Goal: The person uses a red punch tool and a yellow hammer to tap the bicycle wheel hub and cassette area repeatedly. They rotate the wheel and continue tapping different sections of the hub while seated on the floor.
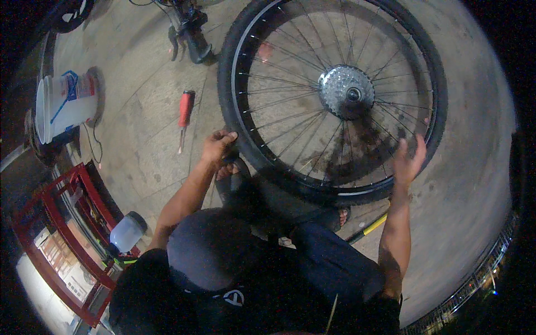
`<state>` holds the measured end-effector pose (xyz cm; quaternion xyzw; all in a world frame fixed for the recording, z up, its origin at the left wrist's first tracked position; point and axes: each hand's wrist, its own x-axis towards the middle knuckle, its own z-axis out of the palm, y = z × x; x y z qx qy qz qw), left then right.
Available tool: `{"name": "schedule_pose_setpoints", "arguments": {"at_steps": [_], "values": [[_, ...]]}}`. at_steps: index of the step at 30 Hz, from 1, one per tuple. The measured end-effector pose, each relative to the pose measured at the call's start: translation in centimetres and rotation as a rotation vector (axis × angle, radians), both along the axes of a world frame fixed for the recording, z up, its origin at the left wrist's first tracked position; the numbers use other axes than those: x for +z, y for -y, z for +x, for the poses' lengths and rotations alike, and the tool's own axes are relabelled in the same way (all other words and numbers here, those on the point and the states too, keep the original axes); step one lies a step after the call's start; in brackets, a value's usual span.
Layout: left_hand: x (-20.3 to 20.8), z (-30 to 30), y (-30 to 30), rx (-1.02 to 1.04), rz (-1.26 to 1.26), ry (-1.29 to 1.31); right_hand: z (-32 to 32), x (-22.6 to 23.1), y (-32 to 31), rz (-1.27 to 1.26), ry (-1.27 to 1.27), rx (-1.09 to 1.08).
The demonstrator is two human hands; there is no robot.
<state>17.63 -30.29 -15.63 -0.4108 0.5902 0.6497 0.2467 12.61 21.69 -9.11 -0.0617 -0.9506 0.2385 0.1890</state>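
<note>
A bicycle wheel (237,120) with a black knobby tyre and thin spokes is in front of me, its silver cassette (345,92) facing up. At its left edge is my left hand (219,146), fingers curled and thumb pressed against the tyre's side. My right hand (409,161) lies over the tyre at the lower right, with fingers stretched and apart. Whether its palm touches the rubber is hidden. To the left of the wheel, a red-handled screwdriver (186,109) lies on the ground, its shaft towards me.
A white bucket (61,109) with a blue handle stands at the left. Nearer are a red metal frame (53,209) and a translucent container with a dark lid (127,233). Bicycle handlebar parts (195,39) lie at the top. A yellow bar (374,225) is near my right forearm.
</note>
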Motion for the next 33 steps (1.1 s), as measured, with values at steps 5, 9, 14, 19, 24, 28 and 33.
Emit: {"name": "schedule_pose_setpoints", "arguments": {"at_steps": [5,9,14,19,24,28,33], "values": [[-1.4,0.2,1.3,0.062,0.112,-0.028,5.2,-2.8,-6.9,-0.279,0.016,-0.577],[-0.1,-0.6,0.1,0.068,0.163,-0.002,8.9,-5.4,-10.2,-0.535,0.166,-0.851],[0.1,-0.9,0.2,0.076,0.222,0.016,9.4,-6.0,-9.4,-1.221,0.234,-0.870],[-1.1,-0.4,1.4,0.081,0.280,0.004,9.6,-4.5,-9.2,-1.395,0.311,-0.804],[-0.4,-0.3,0.9,0.156,0.221,0.029,8.9,-2.6,-8.7,-1.423,0.394,-0.820],[-1.0,0.1,0.8,0.113,0.111,0.022,9.6,-3.1,-11.6,-1.370,0.445,-0.759],[-0.4,0.4,-0.4,0.124,0.037,0.038,9.5,-2.6,-11.3,-1.140,0.448,-0.809]]}}
